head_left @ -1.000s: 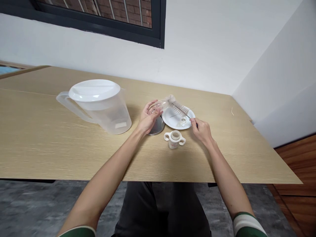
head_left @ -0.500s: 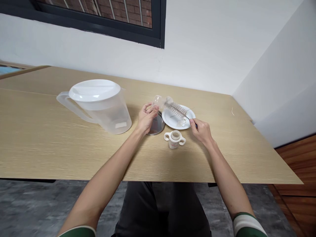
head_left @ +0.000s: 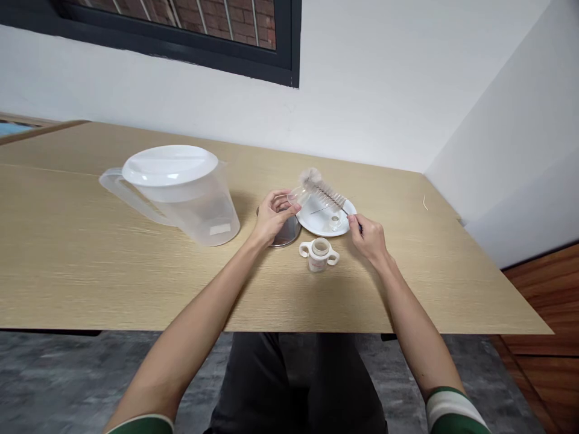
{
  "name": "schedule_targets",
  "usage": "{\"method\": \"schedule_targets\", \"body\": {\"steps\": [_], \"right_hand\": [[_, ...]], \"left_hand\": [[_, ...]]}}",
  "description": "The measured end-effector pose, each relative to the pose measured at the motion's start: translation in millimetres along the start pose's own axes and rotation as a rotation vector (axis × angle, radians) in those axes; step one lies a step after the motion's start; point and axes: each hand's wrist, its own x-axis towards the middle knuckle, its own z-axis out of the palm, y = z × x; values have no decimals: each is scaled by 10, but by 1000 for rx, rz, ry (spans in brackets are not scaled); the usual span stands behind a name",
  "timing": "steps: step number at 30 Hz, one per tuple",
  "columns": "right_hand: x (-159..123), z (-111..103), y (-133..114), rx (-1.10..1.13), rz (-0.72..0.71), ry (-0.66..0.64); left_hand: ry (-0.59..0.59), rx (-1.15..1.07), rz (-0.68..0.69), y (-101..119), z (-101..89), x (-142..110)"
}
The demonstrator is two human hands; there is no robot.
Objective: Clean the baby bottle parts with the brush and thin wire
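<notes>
Pale wood-grain table [head_left: 434, 283], white wall [head_left: 371, 90] beyond. Left hand [head_left: 272, 216]: thumb and fingers parted round clear domed piece [head_left: 295, 197]. Right hand [head_left: 368, 237]: fingers pinched tight on bottle brush [head_left: 329, 194], bristles left of them, beside the domed piece. White plate [head_left: 312, 225]: below brush. Metal dish [head_left: 287, 235]: under left fingers. Two-handled cup [head_left: 318, 263]: between both hands. Lidded pitcher [head_left: 199, 208]: left of left fingers.

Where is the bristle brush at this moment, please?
In the head view, the brush is just right of centre, its handle held in the right hand, its bristles slanting up-left over the white plate.
</notes>
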Motion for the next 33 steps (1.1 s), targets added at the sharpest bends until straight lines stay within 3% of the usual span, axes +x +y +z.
{"method": "schedule_targets", "body": {"steps": [14, 20, 33], "right_hand": [[2, -7, -20, -13, -80, 9], [-1, -12, -26, -18, -91, 1], [1, -21, -55, -7, -117, -3]], "left_hand": [[113, 96, -8, -18, -8, 12], [99, 149, 16, 9, 11, -14], [82, 123, 220, -39, 13, -6]]}}
